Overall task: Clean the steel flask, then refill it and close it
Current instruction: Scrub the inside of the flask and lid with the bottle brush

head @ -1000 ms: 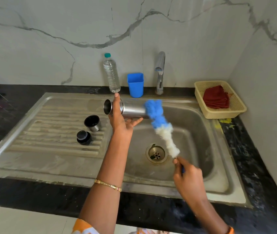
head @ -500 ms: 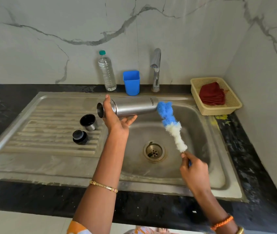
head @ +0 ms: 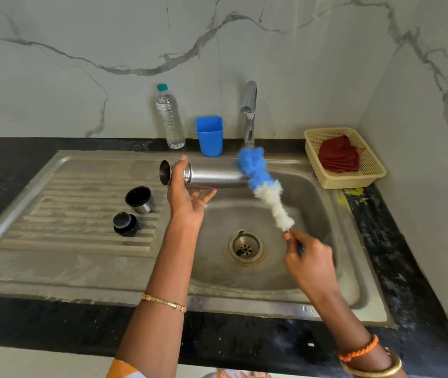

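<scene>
Cleaning stage: your left hand [head: 187, 205] fingers grip the steel flask [head: 211, 175] sideways; your right hand [head: 308, 257] fingers pinch the brush [head: 263, 184] scrubbing its outside. Refilling and closing remain; cap [head: 125, 224] lies leftward.

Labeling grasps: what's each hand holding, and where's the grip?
Left hand holds the steel flask near its neck. Right hand grips the bottle brush by its handle end.

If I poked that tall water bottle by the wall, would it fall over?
Probably, yes. The water bottle is tall and thin on a small base, so a poke near its cap would likely tip it. It looks like thin clear plastic, so it may squash a little when squeezed. Being round, it would probably roll once down.
</scene>
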The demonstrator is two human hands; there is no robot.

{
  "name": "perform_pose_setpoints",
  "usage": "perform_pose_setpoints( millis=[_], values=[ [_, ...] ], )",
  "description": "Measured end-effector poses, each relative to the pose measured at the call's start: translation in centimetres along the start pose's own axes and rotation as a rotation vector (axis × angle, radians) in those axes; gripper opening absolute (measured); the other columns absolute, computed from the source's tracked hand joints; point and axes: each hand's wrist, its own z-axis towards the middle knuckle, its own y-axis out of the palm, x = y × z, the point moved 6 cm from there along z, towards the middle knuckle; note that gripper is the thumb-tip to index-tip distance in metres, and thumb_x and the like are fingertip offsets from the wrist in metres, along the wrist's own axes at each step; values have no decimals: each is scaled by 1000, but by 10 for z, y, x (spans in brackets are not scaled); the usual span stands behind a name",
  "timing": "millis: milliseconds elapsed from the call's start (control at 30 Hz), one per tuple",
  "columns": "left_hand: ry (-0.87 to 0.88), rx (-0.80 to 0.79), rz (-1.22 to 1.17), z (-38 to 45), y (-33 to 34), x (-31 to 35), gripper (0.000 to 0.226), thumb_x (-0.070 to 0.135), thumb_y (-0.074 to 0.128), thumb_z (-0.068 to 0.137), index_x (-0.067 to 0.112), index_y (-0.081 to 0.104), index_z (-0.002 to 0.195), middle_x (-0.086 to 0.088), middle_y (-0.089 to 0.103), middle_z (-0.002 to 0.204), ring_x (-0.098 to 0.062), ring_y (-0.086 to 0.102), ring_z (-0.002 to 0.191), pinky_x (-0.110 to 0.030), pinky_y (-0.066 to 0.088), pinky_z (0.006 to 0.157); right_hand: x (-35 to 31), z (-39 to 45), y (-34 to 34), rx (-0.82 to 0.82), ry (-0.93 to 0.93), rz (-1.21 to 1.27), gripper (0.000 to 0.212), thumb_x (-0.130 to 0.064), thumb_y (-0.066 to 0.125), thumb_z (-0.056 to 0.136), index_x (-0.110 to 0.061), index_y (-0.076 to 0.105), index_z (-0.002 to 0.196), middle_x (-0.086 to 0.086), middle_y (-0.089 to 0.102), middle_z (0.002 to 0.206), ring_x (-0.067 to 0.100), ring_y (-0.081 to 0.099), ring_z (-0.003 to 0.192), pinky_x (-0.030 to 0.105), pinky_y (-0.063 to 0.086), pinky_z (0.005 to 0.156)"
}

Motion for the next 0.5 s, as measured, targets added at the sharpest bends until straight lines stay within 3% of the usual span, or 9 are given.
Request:
perform_pose_setpoints(
  millis=[133,233,333,433,500],
  values=[
    [52,-49,2,3,-2,0,43,29,69,72,14,61,112,-11,67,103,-31,65,104,-48,55,87,-30,-16,2,-104,-151,20,16,-15,54,92,-19,70,91,-8,57,56,9,46,43,28,41,47],
    [130,-60,-25,7,-8,8,46,31,68,65,17,60,109,-7,66,102,-25,65,100,-47,55,85,-10,-5,-9,-61,-7,10,19,-18,54,93,-17,72,98,2,67,68,8,55,49,30,51,56],
    [191,-43,-31,9,-8,16,61,31,73,55,17,58,112,-5,64,99,-19,65,93,-38,54,75,2,5,-17,-57,98,2,20,-16,52,94,-12,71,99,-3,56,53,7,44,38,14,36,44],
    [248,-51,-49,8,-1,21,37,28,64,62,15,61,96,-2,63,84,-18,62,82,-32,49,71,-20,1,-9,-112,33,-13,19,-19,52,93,-16,71,98,2,62,59,10,43,40,28,42,46],
    [295,-7,-39,6,2,22,53,33,67,63,7,62,108,-8,65,92,-23,64,88,-34,51,74,-47,-11,-1,-139,-97,18,17,-19,53,92,-15,70,94,3,64,61,9,43,42,32,43,49]
  ],
)
